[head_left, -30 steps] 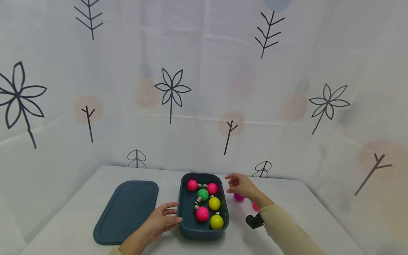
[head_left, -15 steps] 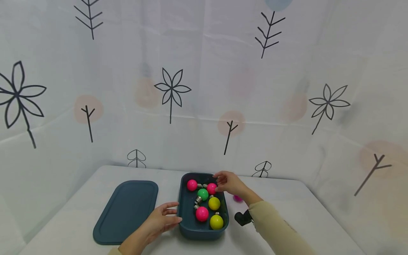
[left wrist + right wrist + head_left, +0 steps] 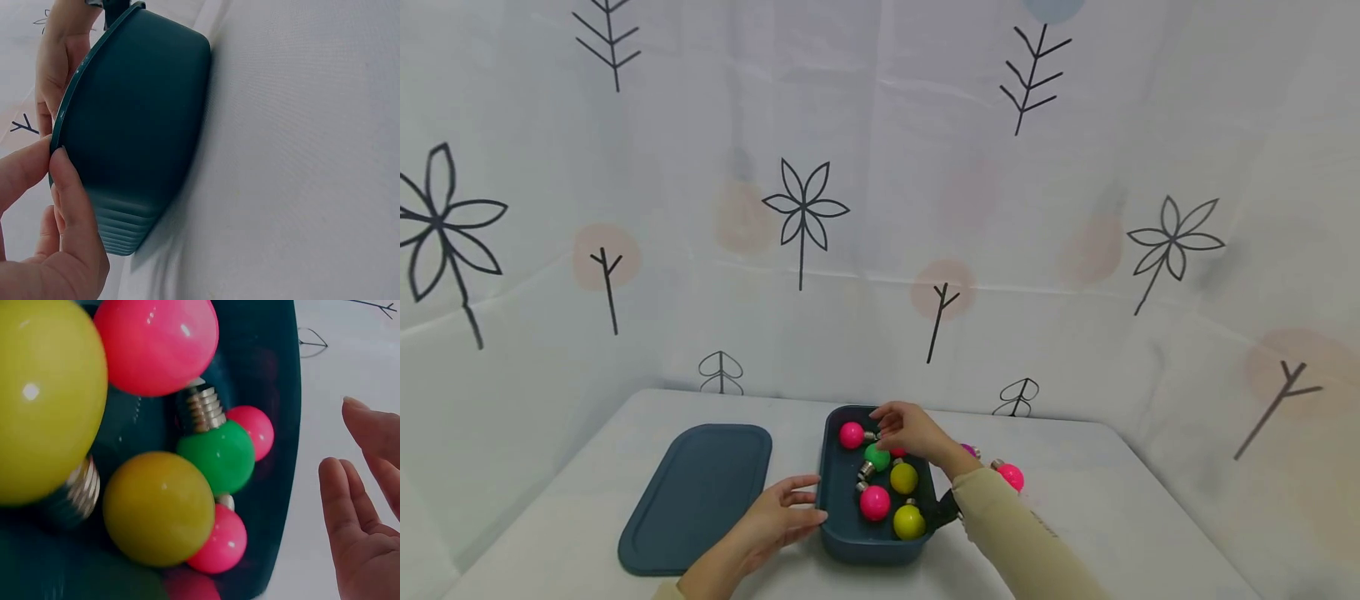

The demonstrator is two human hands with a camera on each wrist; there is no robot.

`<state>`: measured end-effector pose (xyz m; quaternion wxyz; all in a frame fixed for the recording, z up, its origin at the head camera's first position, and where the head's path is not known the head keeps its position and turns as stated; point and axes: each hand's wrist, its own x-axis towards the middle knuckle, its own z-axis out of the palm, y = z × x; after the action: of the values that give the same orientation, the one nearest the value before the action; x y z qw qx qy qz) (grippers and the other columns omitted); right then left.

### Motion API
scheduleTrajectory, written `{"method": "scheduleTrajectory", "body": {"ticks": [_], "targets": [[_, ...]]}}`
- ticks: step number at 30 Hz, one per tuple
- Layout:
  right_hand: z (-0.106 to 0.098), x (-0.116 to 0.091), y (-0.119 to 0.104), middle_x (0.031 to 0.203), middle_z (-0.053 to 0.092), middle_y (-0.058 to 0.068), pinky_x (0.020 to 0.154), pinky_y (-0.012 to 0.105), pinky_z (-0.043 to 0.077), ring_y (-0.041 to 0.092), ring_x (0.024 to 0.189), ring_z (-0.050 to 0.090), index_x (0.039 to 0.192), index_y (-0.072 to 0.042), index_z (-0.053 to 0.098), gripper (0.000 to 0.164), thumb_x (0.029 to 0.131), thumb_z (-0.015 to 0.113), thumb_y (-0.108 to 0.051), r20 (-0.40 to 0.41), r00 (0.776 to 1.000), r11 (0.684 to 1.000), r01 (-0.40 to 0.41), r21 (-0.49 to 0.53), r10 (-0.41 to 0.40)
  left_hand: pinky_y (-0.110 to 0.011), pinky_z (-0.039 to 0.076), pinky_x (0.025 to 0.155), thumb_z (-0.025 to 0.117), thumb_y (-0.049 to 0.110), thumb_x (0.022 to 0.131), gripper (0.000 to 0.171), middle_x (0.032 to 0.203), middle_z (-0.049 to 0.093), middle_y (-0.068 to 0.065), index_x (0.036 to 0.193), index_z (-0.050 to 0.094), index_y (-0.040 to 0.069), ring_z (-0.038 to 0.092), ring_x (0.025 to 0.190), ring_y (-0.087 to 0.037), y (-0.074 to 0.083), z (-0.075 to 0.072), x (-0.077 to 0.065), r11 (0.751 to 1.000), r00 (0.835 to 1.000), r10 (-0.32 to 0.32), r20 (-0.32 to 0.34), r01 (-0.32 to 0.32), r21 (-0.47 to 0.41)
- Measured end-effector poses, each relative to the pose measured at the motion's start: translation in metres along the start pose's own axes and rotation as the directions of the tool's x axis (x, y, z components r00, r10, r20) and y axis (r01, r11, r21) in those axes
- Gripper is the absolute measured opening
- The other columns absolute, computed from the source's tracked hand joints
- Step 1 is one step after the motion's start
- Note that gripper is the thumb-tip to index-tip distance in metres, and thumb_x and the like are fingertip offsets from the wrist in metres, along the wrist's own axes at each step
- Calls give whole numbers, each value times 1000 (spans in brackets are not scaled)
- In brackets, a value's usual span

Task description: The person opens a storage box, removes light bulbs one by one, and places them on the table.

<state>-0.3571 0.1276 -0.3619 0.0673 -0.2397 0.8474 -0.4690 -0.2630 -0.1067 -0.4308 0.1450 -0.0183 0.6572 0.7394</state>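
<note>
A dark teal plastic box [image 3: 857, 546] stands on the table, holding several round bulbs with metal screw bases: pink bulbs [image 3: 875, 503], yellow bulbs [image 3: 909, 522] and a green bulb [image 3: 220, 456]. At its left side my left hand [image 3: 778, 517] pinches the rim, thumb and finger on either side of it in the left wrist view. Over the box's far half hangs my right hand [image 3: 917, 433], fingers loosely bent and nothing between them. It partly covers a pink bulb in the head view. In the right wrist view its fingertips [image 3: 334, 472] show above the bulbs' level.
A flat dark teal lid [image 3: 700, 500] lies left of the box. Right of the box, a pink bulb [image 3: 1012, 477] and a magenta bulb [image 3: 970, 451] lie on the white table [image 3: 1112, 500], partly behind the right forearm. A patterned white cloth [image 3: 880, 333] hangs behind.
My right hand has moved left, from beside the box to above it, uncovering the pink bulb on the table. The left hand and the bulbs in the box stay put.
</note>
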Motion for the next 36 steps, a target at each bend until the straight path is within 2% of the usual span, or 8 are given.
{"method": "scheduleTrajectory", "body": {"ticks": [4, 12, 19, 25, 29, 36], "targets": [[6, 7, 5, 101, 57, 18, 79, 33, 52, 21, 86, 57, 117, 4, 56, 41, 78, 71, 2, 9, 1000, 1000, -10, 1, 10, -35, 53, 78, 72, 0, 79, 64, 113, 50, -19, 134, 39, -5, 59, 86, -18, 0, 0, -1, 1000, 1000, 10, 1, -10, 0], [12, 16, 18, 104, 58, 20, 78, 34, 51, 19, 85, 54, 114, 5, 57, 40, 76, 72, 3, 15, 996, 996, -83, -38, 84, -35, 53, 78, 72, 0, 79, 64, 114, 50, -20, 134, 40, -4, 59, 85, -18, 0, 0, -1, 1000, 1000, 10, 3, -10, -6], [11, 18, 25, 102, 59, 19, 71, 33, 52, 20, 80, 54, 110, 4, 61, 39, 73, 73, 6, 21, 989, 985, -144, -96, 147, -34, 53, 78, 72, 0, 79, 63, 113, 50, -18, 133, 41, -4, 59, 84, -18, 0, 1, 0, 1000, 1000, 19, 15, -19, -4], [11, 17, 23, 103, 60, 13, 80, 38, 52, 23, 88, 56, 113, -1, 63, 40, 75, 73, 4, 122, 967, 965, -203, -164, 224, -35, 53, 79, 72, 0, 78, 63, 113, 50, -18, 133, 42, -3, 60, 84, -18, 1, 0, -2, 1000, 1000, 16, 14, -16, -4], [14, 18, 19, 99, 62, 11, 81, 38, 51, 23, 87, 56, 111, -2, 65, 37, 75, 72, 3, 185, 957, 963, -187, -193, 223, -34, 53, 78, 72, 0, 78, 63, 112, 51, -17, 133, 42, -3, 60, 83, -17, 1, 1, -2, 1000, 999, 25, 24, -25, -6], [21, 20, 12, 94, 63, 8, 80, 38, 51, 21, 85, 57, 104, -5, 67, 31, 75, 73, 2, 213, 952, 956, -168, -239, 221, -34, 53, 79, 72, 1, 79, 62, 110, 51, -17, 133, 42, -3, 59, 83, -17, 0, 0, -2, 1000, 999, 24, 26, -24, -8]]}}
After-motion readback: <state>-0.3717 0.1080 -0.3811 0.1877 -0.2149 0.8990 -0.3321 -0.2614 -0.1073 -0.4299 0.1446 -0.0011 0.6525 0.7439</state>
